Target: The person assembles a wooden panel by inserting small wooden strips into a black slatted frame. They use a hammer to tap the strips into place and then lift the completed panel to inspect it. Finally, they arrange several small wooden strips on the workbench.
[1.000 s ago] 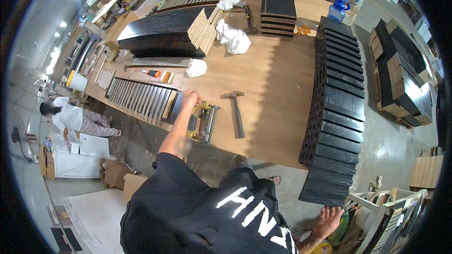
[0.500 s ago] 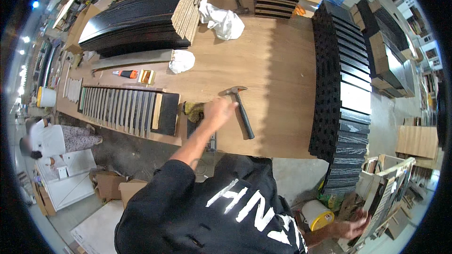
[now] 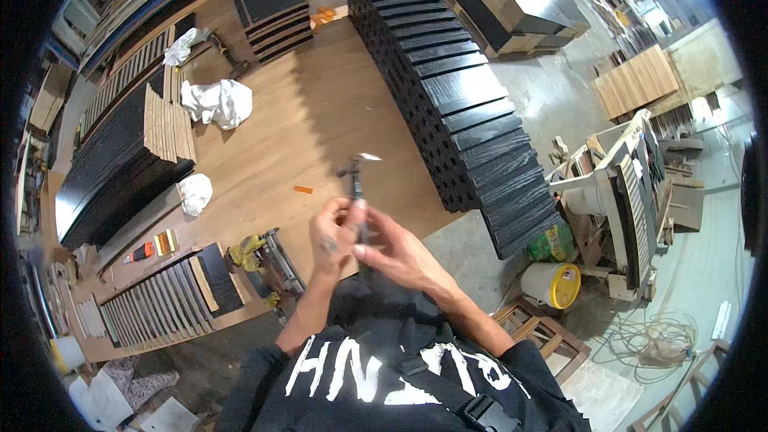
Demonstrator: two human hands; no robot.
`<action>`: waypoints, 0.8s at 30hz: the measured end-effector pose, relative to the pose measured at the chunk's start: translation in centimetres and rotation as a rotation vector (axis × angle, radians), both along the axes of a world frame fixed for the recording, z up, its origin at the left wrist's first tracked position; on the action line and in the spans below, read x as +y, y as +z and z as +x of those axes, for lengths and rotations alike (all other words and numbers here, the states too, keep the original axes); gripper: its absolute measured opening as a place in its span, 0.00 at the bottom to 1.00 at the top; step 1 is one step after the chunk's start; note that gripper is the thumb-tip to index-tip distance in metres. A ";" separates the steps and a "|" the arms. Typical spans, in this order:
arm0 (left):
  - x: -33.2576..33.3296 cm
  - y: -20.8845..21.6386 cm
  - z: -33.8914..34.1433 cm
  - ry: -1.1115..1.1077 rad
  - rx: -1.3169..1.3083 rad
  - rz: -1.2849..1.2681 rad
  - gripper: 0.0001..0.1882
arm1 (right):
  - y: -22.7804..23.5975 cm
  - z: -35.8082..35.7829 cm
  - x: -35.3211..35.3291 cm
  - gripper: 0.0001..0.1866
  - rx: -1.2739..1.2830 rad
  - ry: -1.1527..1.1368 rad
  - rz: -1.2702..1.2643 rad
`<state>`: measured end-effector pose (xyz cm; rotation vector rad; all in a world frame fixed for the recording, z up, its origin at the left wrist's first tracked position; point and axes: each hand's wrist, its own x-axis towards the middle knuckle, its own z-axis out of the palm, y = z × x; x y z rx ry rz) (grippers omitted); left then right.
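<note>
A claw hammer (image 3: 357,182) is held upright in front of my body, its metal head at the top and its dark handle running down between my hands. My left hand (image 3: 332,234) is closed around the handle below the head. From the other side, my right hand (image 3: 398,256) has its thumb and fingers at the lower handle, partly hidden behind it. A small orange strip (image 3: 303,190) lies on the wooden table (image 3: 272,152) just beyond. To the left, a yellow and dark power tool (image 3: 268,260), which looks like a nail gun, sits at the table's near edge.
Black slatted panels (image 3: 460,104) stand in a long row along the right side. Stacked black boards (image 3: 120,176), white cloths (image 3: 218,104) and a slatted piece (image 3: 160,300) occupy the left. On the floor are a white bucket (image 3: 540,284) with a yellow lid and coiled cable (image 3: 652,344).
The hammer has been lifted off the table into my left hand. My right hand has come in from the lower right to the handle. The view has turned right.
</note>
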<state>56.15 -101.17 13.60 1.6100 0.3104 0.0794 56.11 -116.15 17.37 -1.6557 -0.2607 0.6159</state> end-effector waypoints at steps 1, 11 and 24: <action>-1.6 1.6 -0.4 -0.028 -0.041 0.095 0.10 | 0.6 -0.4 -0.9 0.37 -0.010 -0.064 0.037; -14.9 1.7 1.0 -0.043 -0.301 0.100 0.18 | 2.4 -4.9 -22.4 0.06 -0.223 -0.816 0.424; -24.3 0.1 20.4 -0.282 -0.196 1.252 0.35 | -5.4 -3.2 -33.4 0.32 0.073 -0.694 0.426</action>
